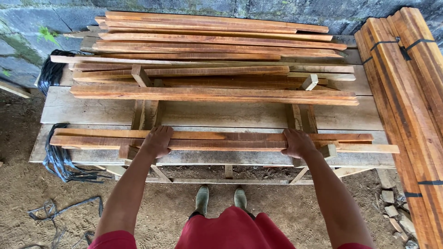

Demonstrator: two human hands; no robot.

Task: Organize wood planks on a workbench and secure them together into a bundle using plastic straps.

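While gripped, reddish-brown slats (pixel 212 139), long, thin.

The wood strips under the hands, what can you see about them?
The wood strips are long, thin, reddish-brown slats in a small flat stack. They lie crosswise near the front edge of the plank table, resting on short wooden blocks. The left hand and right hand press down on top.
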